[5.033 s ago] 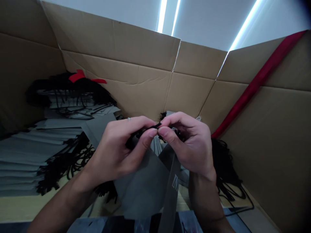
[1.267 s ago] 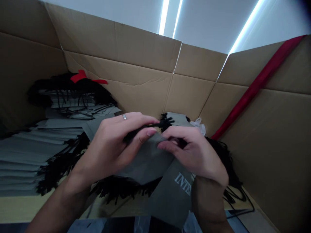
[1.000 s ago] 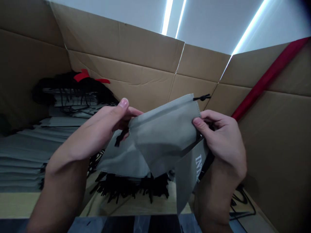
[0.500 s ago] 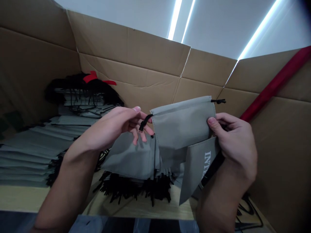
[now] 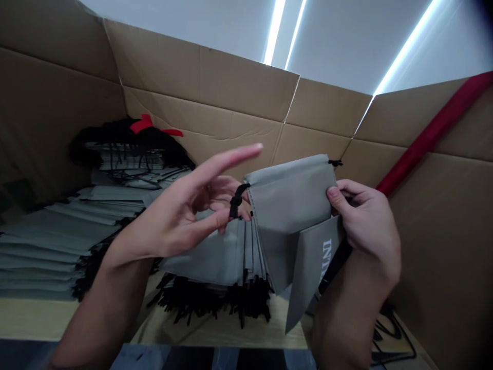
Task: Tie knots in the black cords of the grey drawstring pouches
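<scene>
A grey drawstring pouch (image 5: 290, 200) is stretched between my two hands, its hemmed top edge tilted up to the right. My left hand (image 5: 200, 205) pinches the knotted black cord (image 5: 235, 201) at the pouch's left corner between thumb and fingers, with the index finger stretched out. My right hand (image 5: 365, 221) grips the pouch's right side, thumb in front. From that same hand hangs a second grey piece (image 5: 310, 272) with white lettering, partly cut off from view by the wrist. Another short black cord (image 5: 335, 163) sticks out of the pouch's right corner.
Stacked grey pouches (image 5: 204, 252) with black cords lie on the wooden surface (image 5: 215, 331) below my hands. Taller piles (image 5: 42, 231) stand at left, topped by a red strip (image 5: 141, 124). Cardboard walls (image 5: 239, 110) enclose the area; a red pole (image 5: 431, 133) slants at right.
My left thumb has come down onto the knotted cord and the index finger has lifted and straightened. The cord is pulled slightly; the right hand has shifted a little left with the pouch.
</scene>
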Demonstrator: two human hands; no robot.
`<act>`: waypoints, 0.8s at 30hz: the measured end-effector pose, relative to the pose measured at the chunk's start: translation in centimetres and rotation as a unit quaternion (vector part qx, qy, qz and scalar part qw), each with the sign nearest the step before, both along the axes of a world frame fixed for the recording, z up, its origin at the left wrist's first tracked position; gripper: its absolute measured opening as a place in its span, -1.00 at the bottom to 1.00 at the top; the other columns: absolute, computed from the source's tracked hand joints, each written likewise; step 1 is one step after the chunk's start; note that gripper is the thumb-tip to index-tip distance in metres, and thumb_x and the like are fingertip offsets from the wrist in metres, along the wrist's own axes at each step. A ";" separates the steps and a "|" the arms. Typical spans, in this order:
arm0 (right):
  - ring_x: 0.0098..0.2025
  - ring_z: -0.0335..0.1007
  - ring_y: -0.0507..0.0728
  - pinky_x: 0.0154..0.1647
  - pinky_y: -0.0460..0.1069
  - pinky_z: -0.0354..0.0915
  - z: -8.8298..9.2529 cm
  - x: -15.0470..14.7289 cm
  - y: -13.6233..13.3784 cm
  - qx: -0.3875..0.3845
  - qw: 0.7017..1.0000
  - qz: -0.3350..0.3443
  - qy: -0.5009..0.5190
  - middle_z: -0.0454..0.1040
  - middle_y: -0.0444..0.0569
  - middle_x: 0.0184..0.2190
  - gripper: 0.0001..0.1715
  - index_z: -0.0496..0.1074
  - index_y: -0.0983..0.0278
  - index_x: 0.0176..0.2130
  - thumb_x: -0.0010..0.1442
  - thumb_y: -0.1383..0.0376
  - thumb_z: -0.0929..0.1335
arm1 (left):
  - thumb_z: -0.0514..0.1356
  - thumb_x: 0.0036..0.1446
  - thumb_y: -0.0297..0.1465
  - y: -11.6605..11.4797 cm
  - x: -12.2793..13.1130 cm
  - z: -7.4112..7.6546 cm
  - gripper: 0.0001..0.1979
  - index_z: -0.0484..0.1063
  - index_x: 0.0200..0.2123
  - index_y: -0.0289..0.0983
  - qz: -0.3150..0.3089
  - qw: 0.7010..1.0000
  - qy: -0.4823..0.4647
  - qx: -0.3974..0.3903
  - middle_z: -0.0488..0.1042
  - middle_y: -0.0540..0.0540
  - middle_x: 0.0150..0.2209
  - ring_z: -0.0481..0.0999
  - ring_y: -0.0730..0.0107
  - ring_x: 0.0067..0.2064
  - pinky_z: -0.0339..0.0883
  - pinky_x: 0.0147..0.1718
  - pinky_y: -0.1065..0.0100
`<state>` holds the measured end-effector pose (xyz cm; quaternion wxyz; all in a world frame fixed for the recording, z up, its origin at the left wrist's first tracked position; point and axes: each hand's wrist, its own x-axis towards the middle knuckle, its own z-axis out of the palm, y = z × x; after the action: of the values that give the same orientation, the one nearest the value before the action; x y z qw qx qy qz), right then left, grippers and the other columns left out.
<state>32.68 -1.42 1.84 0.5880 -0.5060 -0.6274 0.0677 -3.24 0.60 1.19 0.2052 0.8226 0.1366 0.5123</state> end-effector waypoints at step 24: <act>-0.43 0.38 -0.01 -0.43 -0.09 0.35 -0.4 -6.5 -4.3 0.035 0.955 0.293 -0.030 0.67 -0.19 -0.23 -0.49 0.74 0.06 0.20 0.34 0.32 0.75 | 0.32 0.68 -0.10 -3.8 3.4 -0.3 -0.49 0.49 -0.34 -0.28 -0.213 0.919 0.008 -0.330 0.33 0.06 -0.42 0.26 0.56 -0.41 0.14 -0.45 0.52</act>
<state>26.23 -5.70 1.39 0.5407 -0.2808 -0.7676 0.1992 0.15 -3.19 0.86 0.5685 0.7216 0.1213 0.3760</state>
